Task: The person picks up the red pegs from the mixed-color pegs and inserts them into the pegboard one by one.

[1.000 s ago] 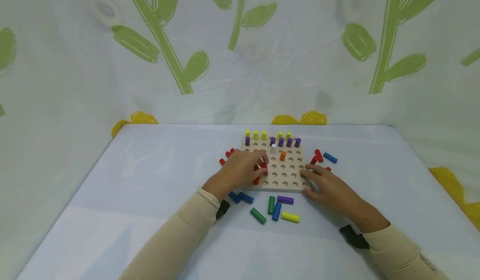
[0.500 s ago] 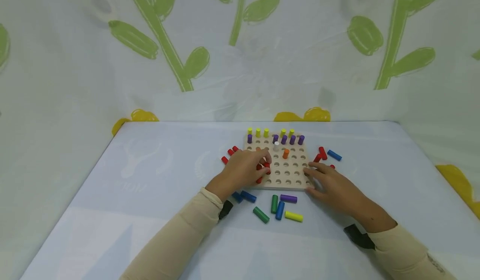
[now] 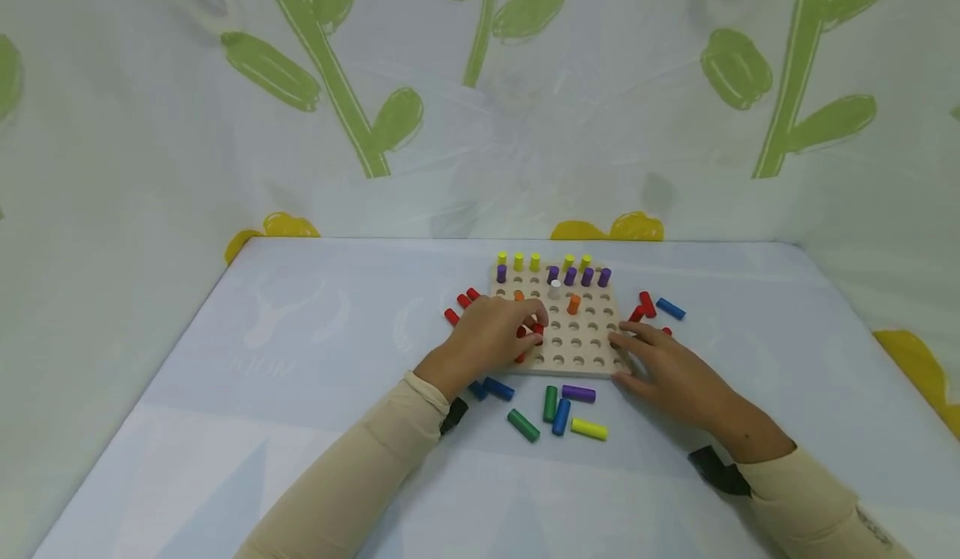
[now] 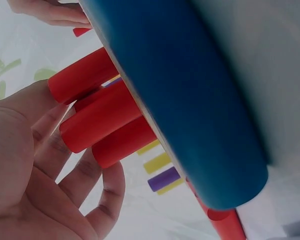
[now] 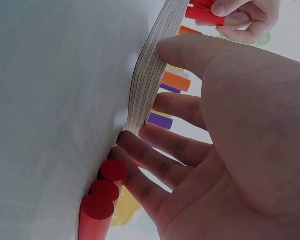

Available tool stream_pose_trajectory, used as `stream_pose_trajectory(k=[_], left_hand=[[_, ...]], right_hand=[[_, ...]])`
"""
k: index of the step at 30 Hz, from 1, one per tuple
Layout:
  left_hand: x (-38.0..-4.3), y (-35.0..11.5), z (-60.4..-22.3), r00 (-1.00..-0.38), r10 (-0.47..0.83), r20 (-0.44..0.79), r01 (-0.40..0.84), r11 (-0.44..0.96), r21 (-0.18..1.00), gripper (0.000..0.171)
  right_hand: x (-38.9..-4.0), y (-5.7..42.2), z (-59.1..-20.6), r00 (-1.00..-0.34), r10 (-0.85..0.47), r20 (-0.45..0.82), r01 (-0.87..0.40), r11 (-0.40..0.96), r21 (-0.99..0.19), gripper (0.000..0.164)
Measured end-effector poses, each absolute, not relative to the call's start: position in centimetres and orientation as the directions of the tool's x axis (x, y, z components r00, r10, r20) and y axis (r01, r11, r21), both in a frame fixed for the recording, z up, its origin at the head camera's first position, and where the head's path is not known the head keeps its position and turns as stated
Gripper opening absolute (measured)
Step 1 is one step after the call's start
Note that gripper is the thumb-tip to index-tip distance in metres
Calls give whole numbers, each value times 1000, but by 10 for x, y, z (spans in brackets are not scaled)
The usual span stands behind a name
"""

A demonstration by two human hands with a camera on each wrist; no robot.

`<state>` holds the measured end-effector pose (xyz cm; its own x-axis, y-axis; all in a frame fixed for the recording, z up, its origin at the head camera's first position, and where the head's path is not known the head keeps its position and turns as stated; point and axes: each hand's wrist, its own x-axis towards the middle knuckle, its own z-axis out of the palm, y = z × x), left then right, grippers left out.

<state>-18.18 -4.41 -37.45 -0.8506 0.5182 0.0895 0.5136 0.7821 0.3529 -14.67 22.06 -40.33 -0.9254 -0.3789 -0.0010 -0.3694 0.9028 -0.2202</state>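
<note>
A pale wooden pegboard lies on the table, with pegs standing in some of its holes. My left hand is over its left front part. Thumb and index finger pinch a red peg that stands upright at the board. Other red pegs stand close beside it, near the remaining fingers. My right hand rests at the board's right edge, fingers fairly straight. In the right wrist view, the thumb touches the board's layered side. Part of the board is hidden under the left hand.
Yellow pegs and purple pegs stand in the back rows, with a white peg and an orange peg nearer. Loose green pegs, a yellow peg and blue pegs lie in front. Loose red pegs lie right.
The head view has shifted a little, so the scene sits slightly higher and further right. Both hands keep their places at the board, with only slight finger movement in the left.
</note>
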Motion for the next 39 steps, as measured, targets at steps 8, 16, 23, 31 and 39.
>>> stream_pose_trajectory(k=[8, 16, 23, 31, 39], left_hand=[[-182, -42, -374, -849, 522, 83, 517, 788, 333, 22], [-183, -40, -369, -850, 523, 63, 510, 787, 347, 23], [-183, -45, -368, -841, 537, 61, 520, 772, 367, 24], [-184, -60, -360, -866, 482, 134, 494, 779, 387, 27], [-195, -84, -352, -911, 383, 152, 411, 810, 418, 24]], right_hand=[[-148, 222, -403, -928, -371, -14, -360, 907, -217, 62], [-147, 224, -400, -931, -366, -10, -357, 912, -202, 63], [-148, 222, -398, -931, -366, -9, -356, 911, -207, 62], [-149, 220, -403, -925, -379, -8, -369, 905, -209, 61], [-149, 220, -405, -926, -377, -12, -367, 908, -202, 62]])
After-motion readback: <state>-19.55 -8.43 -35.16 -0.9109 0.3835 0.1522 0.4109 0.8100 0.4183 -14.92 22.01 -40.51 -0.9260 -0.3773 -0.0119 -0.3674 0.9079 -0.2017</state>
